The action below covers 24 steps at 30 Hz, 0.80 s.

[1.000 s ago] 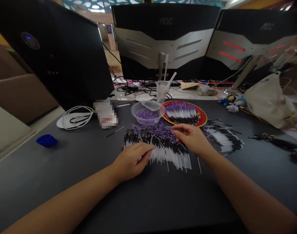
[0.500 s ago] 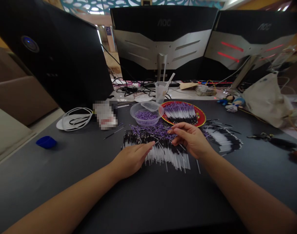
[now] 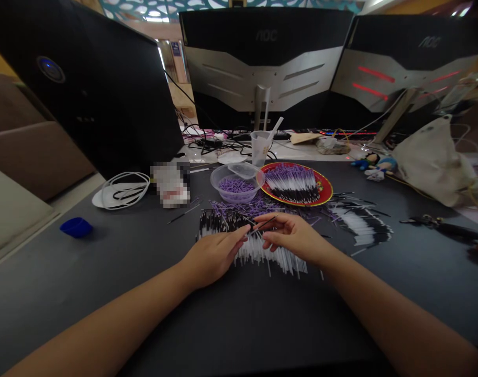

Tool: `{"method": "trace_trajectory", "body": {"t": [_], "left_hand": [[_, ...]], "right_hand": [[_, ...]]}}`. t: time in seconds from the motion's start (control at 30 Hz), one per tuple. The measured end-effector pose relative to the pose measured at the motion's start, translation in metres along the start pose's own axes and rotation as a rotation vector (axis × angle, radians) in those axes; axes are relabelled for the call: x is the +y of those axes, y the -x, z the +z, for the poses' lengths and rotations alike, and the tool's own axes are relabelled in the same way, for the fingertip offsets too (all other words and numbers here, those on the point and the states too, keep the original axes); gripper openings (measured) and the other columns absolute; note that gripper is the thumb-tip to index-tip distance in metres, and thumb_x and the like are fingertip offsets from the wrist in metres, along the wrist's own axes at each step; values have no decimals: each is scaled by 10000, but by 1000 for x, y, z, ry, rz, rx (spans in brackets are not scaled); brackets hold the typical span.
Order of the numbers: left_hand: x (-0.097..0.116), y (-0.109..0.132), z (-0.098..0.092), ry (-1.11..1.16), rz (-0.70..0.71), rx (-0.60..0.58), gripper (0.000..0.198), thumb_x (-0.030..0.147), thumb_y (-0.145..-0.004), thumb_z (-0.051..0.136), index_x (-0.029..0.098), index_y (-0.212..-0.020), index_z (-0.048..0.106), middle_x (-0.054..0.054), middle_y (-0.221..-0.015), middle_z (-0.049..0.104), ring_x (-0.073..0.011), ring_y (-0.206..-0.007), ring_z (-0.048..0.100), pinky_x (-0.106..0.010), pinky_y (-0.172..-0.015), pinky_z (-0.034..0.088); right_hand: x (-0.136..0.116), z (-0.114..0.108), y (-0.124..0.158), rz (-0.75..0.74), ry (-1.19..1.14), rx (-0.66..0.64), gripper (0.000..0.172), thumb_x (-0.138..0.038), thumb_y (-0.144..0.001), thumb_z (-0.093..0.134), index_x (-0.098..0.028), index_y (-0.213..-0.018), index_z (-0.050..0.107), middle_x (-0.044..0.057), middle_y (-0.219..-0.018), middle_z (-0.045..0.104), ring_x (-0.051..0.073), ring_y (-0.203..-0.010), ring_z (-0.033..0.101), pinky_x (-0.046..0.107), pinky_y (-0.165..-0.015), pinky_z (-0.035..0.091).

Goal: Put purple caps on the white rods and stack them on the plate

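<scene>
My left hand (image 3: 215, 257) is closed, thumb against fingers, at the left part of a row of thin black-and-white sticks (image 3: 270, 255). A pale thin stick seems to poke out from its fingertips, mostly hidden. Close to those fingertips, my right hand (image 3: 296, 236) pinches a dark thin stick (image 3: 267, 222), tilted, above the row. Behind the hands lie loose small purple tubes (image 3: 223, 207). More purple tubes fill a clear plastic bowl (image 3: 215, 187). On a red plate (image 3: 324, 191) are sticks with purple ends, laid side by side.
Right of my right hand lies another bundle of black-and-white sticks (image 3: 358, 226), with pliers (image 3: 429, 222) beyond. A clear cup (image 3: 259, 149) stands behind the bowl. Leftward are a blue cup-like object (image 3: 76, 227) and a coiled white cable (image 3: 124, 180). Monitors (image 3: 262, 68) and a computer case (image 3: 101, 89) back the desk.
My right hand has moved left and slightly down, towards my left fingertips. A dark thin stick now shows clearly in its pinch. My left hand has stayed in place.
</scene>
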State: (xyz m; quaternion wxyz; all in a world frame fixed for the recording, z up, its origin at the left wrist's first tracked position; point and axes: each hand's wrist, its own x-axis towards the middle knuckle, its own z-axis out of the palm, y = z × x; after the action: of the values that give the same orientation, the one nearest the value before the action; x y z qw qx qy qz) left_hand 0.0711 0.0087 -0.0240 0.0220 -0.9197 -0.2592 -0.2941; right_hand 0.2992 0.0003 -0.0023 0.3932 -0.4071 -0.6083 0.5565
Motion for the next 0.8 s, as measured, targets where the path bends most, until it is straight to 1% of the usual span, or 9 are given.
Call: {"method": "trace_trajectory", "body": {"t": [0.07, 0.1, 0.2, 0.3, 0.37, 0.43, 0.53, 0.63, 0.8], "left_hand": [[-1, -1, -1, -6, 2, 4, 356, 228, -944, 406, 150, -1291, 402, -81, -953, 695, -161, -825, 674, -301, -731, 558], [-1, -1, -1, -13, 4, 3, 348, 230, -944, 404, 146, -1281, 417, -82, -944, 695, -161, -819, 674, -301, -728, 558], [-3, 0, -2, -51, 14, -10, 313, 226, -942, 406, 140, -1234, 477, -80, -907, 693, -167, -786, 668, -309, -698, 555], [-6, 1, -2, -70, -1, -40, 268, 228, -931, 424, 148, -1154, 549, -68, -879, 687, -168, -755, 653, -310, -667, 545], [-9, 1, -2, -53, -52, -41, 239, 236, -922, 442, 161, -1098, 586, -62, -907, 683, -166, -787, 643, -311, -699, 536], [-13, 0, -4, -21, -129, -4, 216, 233, -912, 460, 172, -1052, 612, -58, -951, 679, -165, -853, 630, -317, -769, 522], [-19, -1, -6, 16, -261, 81, 191, 225, -892, 486, 184, -992, 644, -49, -973, 678, -166, -909, 623, -319, -836, 504], [-24, -2, -8, 35, -352, 112, 186, 237, -874, 507, 194, -967, 663, -31, -943, 691, -164, -874, 641, -298, -811, 511], [-28, -1, -6, 65, -468, 115, 220, 262, -866, 511, 210, -1019, 660, -11, -959, 701, -156, -846, 653, -267, -775, 512]], "right_hand": [[-2, -3, 2, -80, 74, 43, 397, -249, -757, 642, -251, -1148, 576, 60, -1052, 648, 148, -766, 646, 307, -645, 527], [-4, -5, 3, -140, 134, 96, 386, -256, -767, 635, -257, -1149, 581, 59, -1050, 650, 158, -813, 641, 320, -683, 525], [-8, -10, 6, -342, 437, 240, 239, -266, -798, 611, -256, -1032, 654, 46, -1004, 669, 184, -910, 618, 365, -807, 493], [-11, -14, 9, -497, 763, 242, 145, -250, -829, 577, -249, -924, 686, 35, -906, 690, 195, -902, 614, 381, -838, 463], [-11, -17, 9, -550, 875, 229, 146, -239, -849, 552, -237, -920, 680, 33, -879, 693, 189, -880, 616, 368, -821, 461], [-11, -21, 9, -558, 936, 238, 148, -229, -856, 540, -221, -924, 672, 36, -884, 694, 182, -867, 618, 351, -808, 459], [-12, -23, 8, -505, 995, 207, 152, -216, -844, 542, -211, -928, 669, 36, -887, 696, 177, -847, 620, 332, -782, 456], [-12, -19, 9, -412, 1013, 120, 158, -214, -823, 551, -208, -917, 678, 32, -856, 698, 173, -797, 620, 311, -732, 453], [-10, -9, 10, -286, 948, 4, 172, -206, -809, 541, -202, -902, 686, 20, -787, 698, 146, -701, 621, 271, -656, 442]]}}
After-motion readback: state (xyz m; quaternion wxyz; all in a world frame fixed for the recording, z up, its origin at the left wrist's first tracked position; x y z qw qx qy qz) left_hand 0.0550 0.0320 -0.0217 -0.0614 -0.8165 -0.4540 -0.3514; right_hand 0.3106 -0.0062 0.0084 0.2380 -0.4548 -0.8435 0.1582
